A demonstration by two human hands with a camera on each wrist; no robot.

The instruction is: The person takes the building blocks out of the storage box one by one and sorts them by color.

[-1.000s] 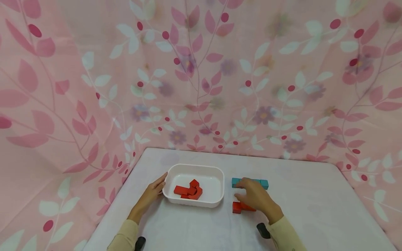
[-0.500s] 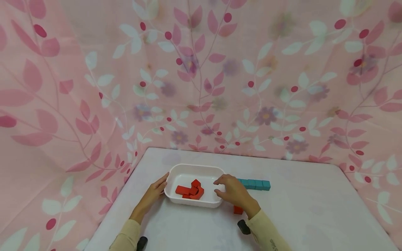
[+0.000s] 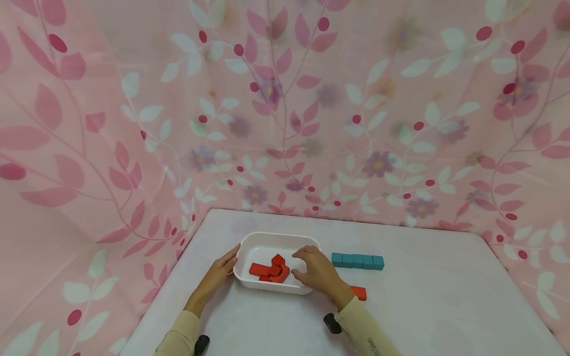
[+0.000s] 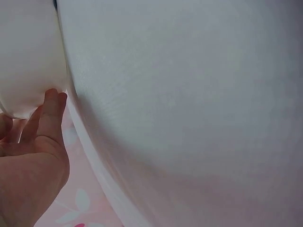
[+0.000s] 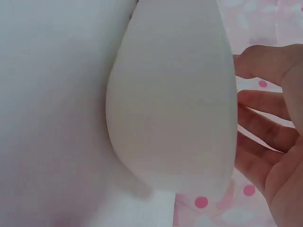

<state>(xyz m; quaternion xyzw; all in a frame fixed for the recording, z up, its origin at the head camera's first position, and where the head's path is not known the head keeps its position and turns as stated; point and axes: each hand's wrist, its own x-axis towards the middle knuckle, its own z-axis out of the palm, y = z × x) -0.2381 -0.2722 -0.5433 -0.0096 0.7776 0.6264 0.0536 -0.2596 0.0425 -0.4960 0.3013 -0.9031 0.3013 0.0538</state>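
The person's left hand (image 3: pixel 219 273) lies along the outer end wall of a white container (image 3: pixel 278 288), its forearm angling up from the lower left. Its fingers are extended and rest against that wall, touching it rather than wrapping round it; the left wrist view shows two fingertips laid flat on the white side.

The right hand (image 3: pixel 321 274) reaches over the opposite end of the container, forearm slanting up from the lower right. Its fingers point toward the left hand, gently bent, with thumb and index finger parted and nothing between them, so it is free of any load. In the right wrist view the fingers are spread, their tips hidden behind the container's wall; whether they touch the rim cannot be told.

Between the two hands, inside the container, red blocks (image 3: pixel 260 269) lie in a cluster, one of them arched, just left of the right hand's fingertips. Beyond and to the right of the right hand, a row of teal blocks (image 3: pixel 357 261) sits on the white surface (image 3: pixel 427 296). A red piece (image 3: pixel 358 293) lies just right of the right wrist, partly hidden by it.
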